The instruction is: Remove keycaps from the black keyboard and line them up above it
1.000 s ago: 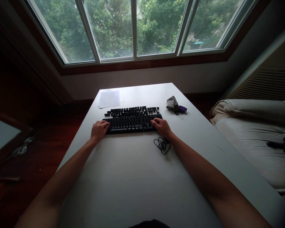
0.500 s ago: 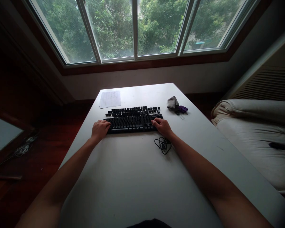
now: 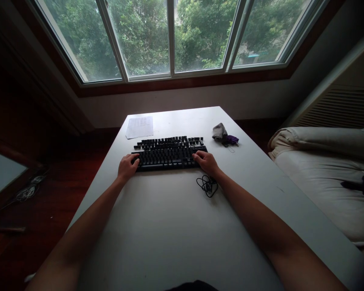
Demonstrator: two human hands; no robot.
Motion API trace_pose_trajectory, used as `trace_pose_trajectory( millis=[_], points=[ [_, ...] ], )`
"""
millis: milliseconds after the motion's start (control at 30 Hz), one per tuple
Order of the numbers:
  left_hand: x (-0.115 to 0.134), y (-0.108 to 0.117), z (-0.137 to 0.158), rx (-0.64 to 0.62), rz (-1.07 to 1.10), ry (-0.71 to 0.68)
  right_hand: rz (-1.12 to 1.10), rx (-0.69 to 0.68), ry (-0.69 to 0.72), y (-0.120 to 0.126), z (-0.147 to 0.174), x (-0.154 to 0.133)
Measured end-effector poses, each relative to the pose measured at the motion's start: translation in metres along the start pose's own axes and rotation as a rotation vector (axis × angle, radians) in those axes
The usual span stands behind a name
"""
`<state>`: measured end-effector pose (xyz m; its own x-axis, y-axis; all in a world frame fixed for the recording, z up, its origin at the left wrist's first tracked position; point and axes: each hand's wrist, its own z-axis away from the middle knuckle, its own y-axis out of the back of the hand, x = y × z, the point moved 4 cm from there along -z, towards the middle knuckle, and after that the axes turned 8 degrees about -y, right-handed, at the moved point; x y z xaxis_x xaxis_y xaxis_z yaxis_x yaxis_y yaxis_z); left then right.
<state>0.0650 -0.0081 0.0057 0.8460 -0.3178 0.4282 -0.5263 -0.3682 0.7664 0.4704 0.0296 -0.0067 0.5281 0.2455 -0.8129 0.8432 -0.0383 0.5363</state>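
Note:
A black keyboard (image 3: 166, 158) lies flat on the white table in front of me. My left hand (image 3: 128, 165) is at its left end, with the fingers at the edge and the thumb close by on the near side. At the opposite end, my right hand (image 3: 206, 162) grips the keyboard's right side, its thumb over the keys and the other fingers partly hidden. Behind the keyboard, loose black keycaps (image 3: 170, 142) stand in rows on the table. A coiled black cable (image 3: 207, 185) rests just below my right wrist.
On the white table (image 3: 170, 226), a printed paper sheet (image 3: 139, 127) lies at the far left. A grey cloth (image 3: 220, 131) and a purple bundle (image 3: 231, 139) sit at the far right. A pale sofa (image 3: 321, 173) stands to the right, and a window (image 3: 170, 40) is beyond the table.
My left hand has shifted slightly, its thumb now more apart from the fingers at the keyboard's left end. The right hand stays in place, and the view has moved a little.

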Motion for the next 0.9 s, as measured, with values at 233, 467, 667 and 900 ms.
trace_pose_trajectory(
  millis=[233,467,667,900],
  points=[
    [0.010,0.005,-0.021,0.184,0.543,0.192,0.005,-0.003,-0.002,0.000,0.001,0.000],
    [0.027,-0.004,-0.038,0.158,0.953,0.286,0.011,-0.003,-0.008,0.000,0.001,0.001],
    [0.013,-0.028,-0.039,0.079,0.975,0.393,0.021,0.003,0.000,0.001,0.001,0.000],
    [0.001,-0.051,-0.047,0.011,1.013,0.511,0.009,0.013,0.007,0.000,0.001,0.001]
  ],
)
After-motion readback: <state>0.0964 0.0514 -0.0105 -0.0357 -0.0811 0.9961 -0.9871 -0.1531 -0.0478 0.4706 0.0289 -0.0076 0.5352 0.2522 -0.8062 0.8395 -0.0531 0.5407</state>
